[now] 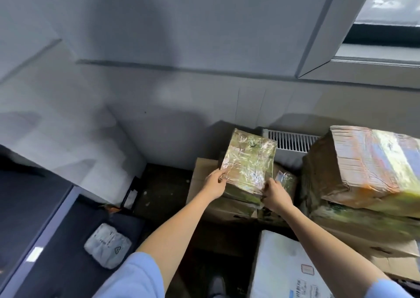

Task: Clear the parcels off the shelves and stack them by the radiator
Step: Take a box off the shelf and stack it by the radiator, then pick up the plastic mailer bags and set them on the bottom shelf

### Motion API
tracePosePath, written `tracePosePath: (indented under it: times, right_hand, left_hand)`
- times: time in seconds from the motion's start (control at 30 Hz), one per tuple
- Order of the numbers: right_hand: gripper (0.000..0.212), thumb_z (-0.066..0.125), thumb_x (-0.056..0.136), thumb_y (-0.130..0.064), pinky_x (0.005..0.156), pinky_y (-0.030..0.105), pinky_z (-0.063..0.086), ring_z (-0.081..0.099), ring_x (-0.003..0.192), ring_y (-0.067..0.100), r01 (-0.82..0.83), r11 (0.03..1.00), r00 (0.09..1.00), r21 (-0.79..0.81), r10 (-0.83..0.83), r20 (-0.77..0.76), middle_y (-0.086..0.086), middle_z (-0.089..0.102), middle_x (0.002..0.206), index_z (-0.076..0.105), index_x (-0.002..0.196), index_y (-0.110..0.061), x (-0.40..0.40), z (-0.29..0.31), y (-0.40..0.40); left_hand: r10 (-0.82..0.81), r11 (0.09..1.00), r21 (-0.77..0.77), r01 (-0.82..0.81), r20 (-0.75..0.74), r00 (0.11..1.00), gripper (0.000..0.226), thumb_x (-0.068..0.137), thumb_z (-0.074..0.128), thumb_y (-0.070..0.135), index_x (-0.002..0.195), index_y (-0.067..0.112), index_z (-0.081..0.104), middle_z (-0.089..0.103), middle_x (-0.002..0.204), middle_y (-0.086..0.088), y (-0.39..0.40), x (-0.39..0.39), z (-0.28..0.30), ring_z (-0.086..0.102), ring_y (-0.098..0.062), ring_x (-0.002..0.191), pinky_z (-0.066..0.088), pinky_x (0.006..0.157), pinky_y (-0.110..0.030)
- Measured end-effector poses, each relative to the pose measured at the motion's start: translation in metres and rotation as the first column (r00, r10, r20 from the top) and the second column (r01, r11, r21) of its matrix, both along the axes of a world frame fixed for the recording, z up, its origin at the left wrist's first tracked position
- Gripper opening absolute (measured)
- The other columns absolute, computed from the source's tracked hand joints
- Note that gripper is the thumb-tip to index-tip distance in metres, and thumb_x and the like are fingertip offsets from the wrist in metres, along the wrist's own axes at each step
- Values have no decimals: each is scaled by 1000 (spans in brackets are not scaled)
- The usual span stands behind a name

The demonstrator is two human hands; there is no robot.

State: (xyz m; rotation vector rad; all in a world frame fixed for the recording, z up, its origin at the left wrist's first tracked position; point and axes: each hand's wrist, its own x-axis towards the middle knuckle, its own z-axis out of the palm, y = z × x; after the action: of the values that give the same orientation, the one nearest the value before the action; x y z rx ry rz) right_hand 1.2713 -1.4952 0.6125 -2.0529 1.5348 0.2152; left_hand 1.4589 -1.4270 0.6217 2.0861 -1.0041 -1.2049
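While above the cardboard pile [204, 172] beside radiator [293, 142]: taped parcel [248, 159], near corners gripped by left hand [214, 185], right hand [276, 195].

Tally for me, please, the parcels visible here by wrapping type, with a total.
Tape-wrapped parcels: 3, the held parcel, a small one beside it, a large one at right.
Plain cardboard boxes: 2, one under the held parcel, another under the large one.
White box: 1.
Grey padded mailer: 1.
Total: 7
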Motion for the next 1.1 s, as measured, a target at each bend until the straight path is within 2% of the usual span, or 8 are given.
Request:
tracePosePath:
  times: [0.27,0.37,0.43,0.63,0.7,0.9,1.0,1.1]
  right_hand:
    - [43,53,85,-11,97,40,43,39,123,36,-204,973,977,-111,195,-91,17,33,135,42,127,-10,4,36,28]
    - [50,50,85,-9,102,41,37,30,131,37,-367,912,930,-182,365,-43,18,24,145,38,133,-9,18,56,64]
    - [52,48,86,-12,103,39,36,29,133,36,-472,863,878,-182,478,-13,16,21,148,36,136,-9,32,66,93]
    - [41,46,86,-12,97,37,42,40,122,36,-730,674,676,-113,736,31,16,36,132,49,127,-11,71,79,201]
    - [41,47,87,-14,99,34,42,44,122,37,-804,591,590,-61,806,44,17,40,131,51,127,-12,83,79,240]
    - [47,50,88,-17,97,33,39,45,122,35,-887,459,462,46,879,119,17,46,130,40,133,-7,104,66,318]
    - [46,49,89,-16,95,33,40,47,121,35,-868,487,497,100,858,130,19,48,130,39,133,-7,133,44,323]
    - [53,52,89,-17,93,30,41,48,122,32,-797,582,603,163,781,161,18,51,131,35,138,-9,169,9,318]
  left_hand:
    - [142,979,143,-144,24,990,40,98,43,16,136,22,49,49,140,-6,101,8,28,50,-22,124,44,100,-30]
    - [176,964,198,-179,34,984,39,97,42,17,135,20,51,62,115,-15,162,-4,45,59,-18,77,46,59,-30]
    - [213,952,216,-215,36,976,40,97,41,17,136,20,50,56,98,-11,205,-15,53,47,-11,64,35,50,-23]
    - [389,878,331,-346,-73,918,52,96,38,-4,146,9,31,48,140,-16,343,-51,66,54,-30,120,48,71,-30]
    - [478,836,318,-447,-22,878,48,96,41,2,142,14,38,52,137,-13,387,-56,68,56,-26,118,47,67,-29]
    - [727,655,315,-687,-15,686,40,99,34,15,136,19,46,50,138,-7,464,-38,60,53,-22,121,44,93,-37]
    - [777,613,312,-726,-70,626,39,99,34,14,137,16,46,51,136,-7,469,-8,32,52,-23,123,41,100,-39]
    - [799,589,341,-732,-114,590,38,97,37,13,132,16,51,56,115,-5,463,26,-16,56,-18,104,43,87,-32]
